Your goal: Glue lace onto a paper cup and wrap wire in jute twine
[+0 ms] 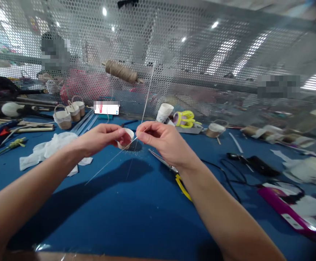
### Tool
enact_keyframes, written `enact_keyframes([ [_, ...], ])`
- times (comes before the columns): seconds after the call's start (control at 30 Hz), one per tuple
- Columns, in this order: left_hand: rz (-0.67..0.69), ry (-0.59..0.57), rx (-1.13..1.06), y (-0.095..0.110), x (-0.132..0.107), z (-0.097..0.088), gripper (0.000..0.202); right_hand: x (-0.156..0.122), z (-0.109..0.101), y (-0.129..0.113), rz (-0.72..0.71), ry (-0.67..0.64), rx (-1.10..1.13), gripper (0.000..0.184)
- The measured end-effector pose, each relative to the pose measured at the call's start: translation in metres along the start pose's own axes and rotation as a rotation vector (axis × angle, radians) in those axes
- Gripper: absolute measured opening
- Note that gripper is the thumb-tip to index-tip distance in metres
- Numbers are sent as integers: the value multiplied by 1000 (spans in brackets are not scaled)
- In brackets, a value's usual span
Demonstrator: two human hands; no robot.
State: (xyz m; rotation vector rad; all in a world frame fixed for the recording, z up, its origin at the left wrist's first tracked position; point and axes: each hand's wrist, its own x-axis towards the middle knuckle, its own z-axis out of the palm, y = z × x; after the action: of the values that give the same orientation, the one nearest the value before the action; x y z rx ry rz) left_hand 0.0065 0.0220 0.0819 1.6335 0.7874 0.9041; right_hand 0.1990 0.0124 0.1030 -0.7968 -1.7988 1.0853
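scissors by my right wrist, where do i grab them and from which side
Likely by the yellow handles: the scissors lie flat on the table, handles toward you, blades pointing away toward the cup in your left hand. Come from the near side with your right hand, once it drops the string.

small white round paper cup (126, 138): tilted, raised, mid-scene | thin pale string (106, 165): taut, seemingly meets cup, slants near-left
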Motion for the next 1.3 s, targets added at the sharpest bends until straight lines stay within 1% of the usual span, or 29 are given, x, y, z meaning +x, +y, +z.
enact_keyframes([
  [0.07,-67,-220,-302,-15,7,1,36,2,1,4,-11,-62,95,12],
  [0.1,-90,-285,-408,-22,10,4,37,2,1,7,-10,-86,129,12],
  [0.17,-118,-361,-536,-31,12,11,35,2,0,11,8,-110,153,12],
  [0.27,-145,-382,-622,-37,11,17,29,1,1,15,24,-124,137,13],
  [0.4,-160,-391,-694,-38,7,21,29,-1,3,15,31,-171,165,12],
  [0.5,-144,-415,-748,-36,4,27,30,-3,5,13,33,-165,179,12],
  [0.63,-145,-448,-776,-35,4,33,33,-5,4,11,-9,-155,170,13],
  [0.73,-124,-398,-709,-37,5,30,34,-6,3,8,-20,-132,97,13],
  [0.83,-83,-305,-599,-36,6,25,26,-6,0,3,-9,-56,-77,14],
  [0.97,-45,-185,-443,-27,6,23,22,-7,-2,-3,-42,23,-303,13],
  [1.07,22,-83,-331,-20,4,27,20,-8,0,-7,-90,60,-426,11],
  [1.2,74,38,-182,-14,1,33,18,-10,3,-9,-119,50,-473,12],
  [1.3,92,74,-116,-11,0,37,17,-11,4,-8,-127,39,-470,11],
])
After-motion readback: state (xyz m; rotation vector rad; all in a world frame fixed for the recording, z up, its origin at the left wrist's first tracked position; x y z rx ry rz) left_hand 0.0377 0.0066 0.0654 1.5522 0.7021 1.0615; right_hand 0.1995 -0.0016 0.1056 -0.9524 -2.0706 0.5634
